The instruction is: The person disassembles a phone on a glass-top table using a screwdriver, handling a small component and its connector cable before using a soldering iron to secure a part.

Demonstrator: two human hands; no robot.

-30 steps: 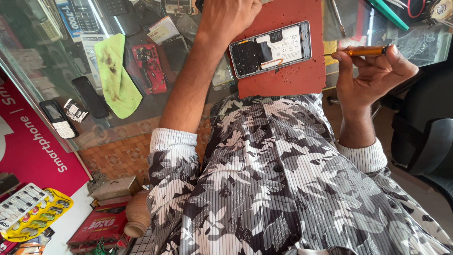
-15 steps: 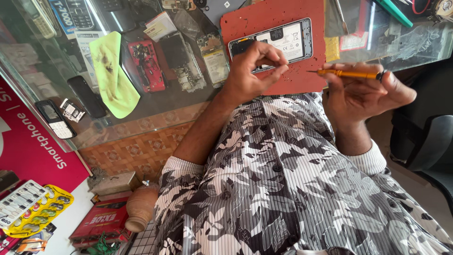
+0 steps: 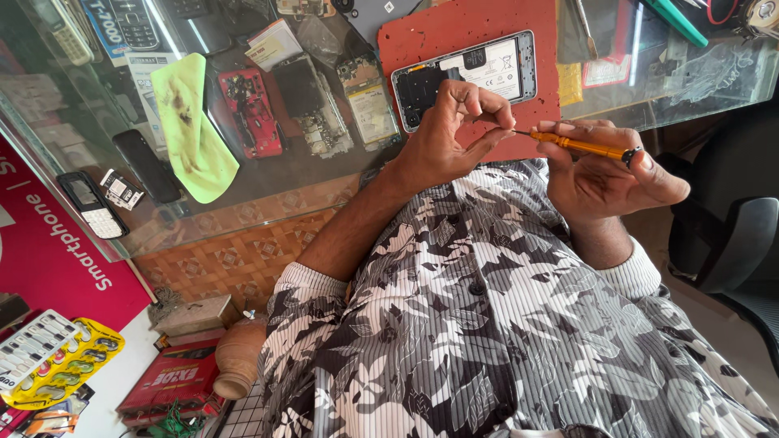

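since a second ago the left hand (image 3: 442,138) has come off the far part of the opened smartphone (image 3: 487,69) and drawn back toward the near edge of it. its thumb and first fingers are now pinched shut right at the metal tip of the orange-handled screwdriver (image 3: 580,146). whether something tiny sits between those fingertips is too small to tell. the right hand (image 3: 608,178) has moved in from the right. it grips the screwdriver with its fingers curled around the handle and holds the tool level, pointing left. so the work has shifted for the moment from the phone to the tool's tip, and the phone lies untouched, back cover off, on the red work mat (image 3: 454,32) just beyond both hands.

around them, the glass counter (image 3: 268,203) fills the far side and a dark office chair (image 3: 730,235) stands at the right. a stained green cloth (image 3: 191,130) lies well to the left. a red phone frame (image 3: 251,109) and loose boards lie between the cloth and the mat. a small keypad phone (image 3: 93,204) sits at the counter's left edge. nothing lies between the hands and the phone.
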